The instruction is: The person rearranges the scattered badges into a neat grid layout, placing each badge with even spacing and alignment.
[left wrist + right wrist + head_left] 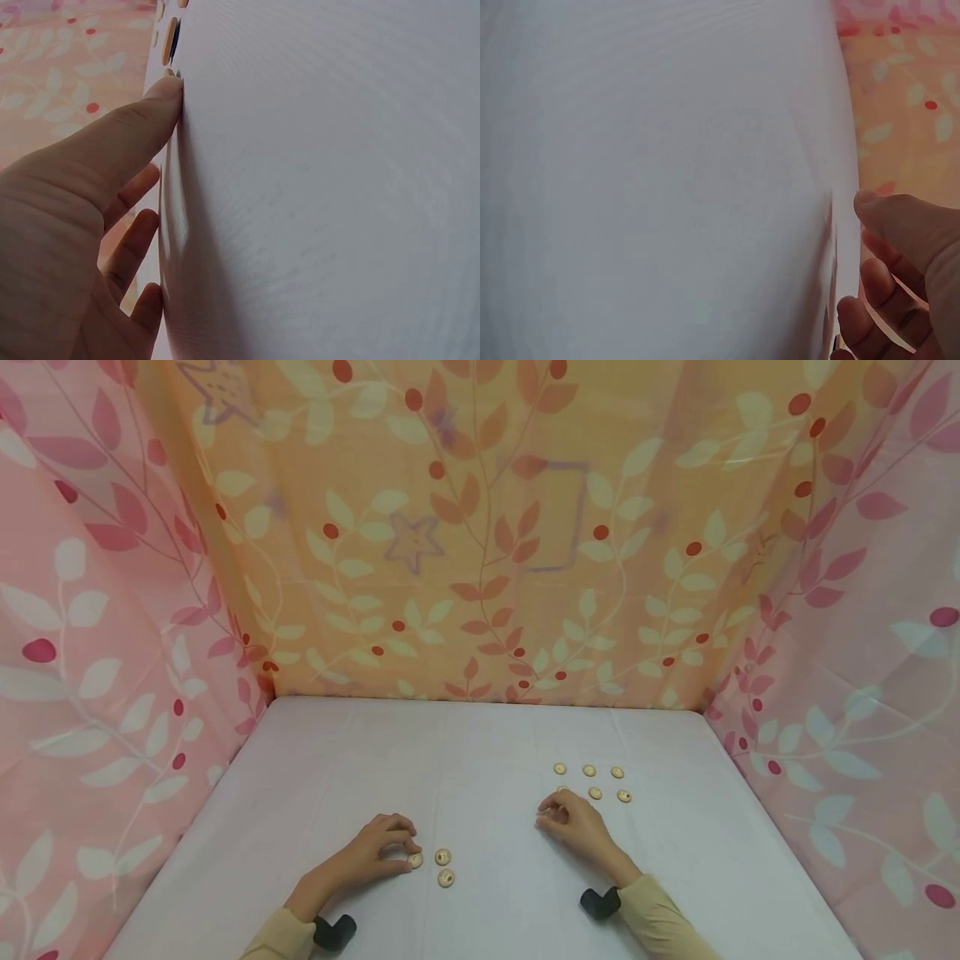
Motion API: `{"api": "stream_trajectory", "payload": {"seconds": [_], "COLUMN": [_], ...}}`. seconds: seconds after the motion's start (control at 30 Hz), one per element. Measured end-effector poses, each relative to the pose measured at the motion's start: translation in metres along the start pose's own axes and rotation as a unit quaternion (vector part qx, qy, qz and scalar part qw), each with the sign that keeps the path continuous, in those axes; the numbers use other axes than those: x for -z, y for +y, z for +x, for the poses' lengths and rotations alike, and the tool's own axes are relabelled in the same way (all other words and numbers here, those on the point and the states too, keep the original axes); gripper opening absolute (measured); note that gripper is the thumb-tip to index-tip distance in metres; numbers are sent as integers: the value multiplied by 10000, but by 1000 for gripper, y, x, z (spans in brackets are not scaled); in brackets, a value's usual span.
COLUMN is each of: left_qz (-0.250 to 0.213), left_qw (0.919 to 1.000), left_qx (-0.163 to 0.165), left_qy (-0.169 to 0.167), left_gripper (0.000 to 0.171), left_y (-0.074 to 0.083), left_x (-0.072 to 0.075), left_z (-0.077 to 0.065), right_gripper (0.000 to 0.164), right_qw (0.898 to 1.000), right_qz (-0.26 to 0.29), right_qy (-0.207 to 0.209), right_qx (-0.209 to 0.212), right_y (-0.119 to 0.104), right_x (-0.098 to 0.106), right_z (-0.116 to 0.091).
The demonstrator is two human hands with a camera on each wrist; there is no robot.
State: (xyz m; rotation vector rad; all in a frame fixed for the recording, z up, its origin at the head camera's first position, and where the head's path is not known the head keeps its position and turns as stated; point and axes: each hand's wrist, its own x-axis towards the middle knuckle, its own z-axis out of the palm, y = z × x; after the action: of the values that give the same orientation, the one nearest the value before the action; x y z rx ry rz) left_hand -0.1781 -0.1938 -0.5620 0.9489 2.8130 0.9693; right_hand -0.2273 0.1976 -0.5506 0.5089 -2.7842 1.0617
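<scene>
On the white table lie several small round wooden discs with dark marks on their faces. My left hand (373,852) pinches one wooden disc (416,860) between thumb and index finger at the table surface. In the left wrist view, the thumb (166,86) covers most of that disc. Just right of it lie two more discs, an upper one (443,857) and a lower one (446,878). My right hand (577,828) hovers with loosely bent fingers and nothing between them. Its knuckles partly hide the near-left disc (562,789) of a group set in two rows.
The right-hand group has a back row, with its middle disc (589,770), and a front row ending at a right disc (625,796). Leaf-patterned curtains stand behind (480,610) and on both sides of the white table (495,735). Each wrist wears a black camera mount (335,933).
</scene>
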Motion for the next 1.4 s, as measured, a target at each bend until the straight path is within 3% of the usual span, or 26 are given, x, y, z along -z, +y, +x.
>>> {"api": "stream_trajectory", "payload": {"seconds": [0.33,0.7,1.4], "left_qz": [-56,-107,-163], "left_qw": [10000,9999,9998], "left_qx": [54,63,113], "left_qy": [-62,-45,-20], "left_gripper": [15,16,15], "left_y": [-3,-1,-1], "left_x": [-2,-1,-1], "left_z": [1,1,0], "right_gripper": [18,20,21], "right_qw": [9995,9964,9865], "right_qz": [-1,65,174], "right_qy": [-245,-171,-956], "right_qx": [205,828,1318], "right_y": [-16,-26,-56], "right_x": [-12,-24,-49], "right_z": [4,10,11]}}
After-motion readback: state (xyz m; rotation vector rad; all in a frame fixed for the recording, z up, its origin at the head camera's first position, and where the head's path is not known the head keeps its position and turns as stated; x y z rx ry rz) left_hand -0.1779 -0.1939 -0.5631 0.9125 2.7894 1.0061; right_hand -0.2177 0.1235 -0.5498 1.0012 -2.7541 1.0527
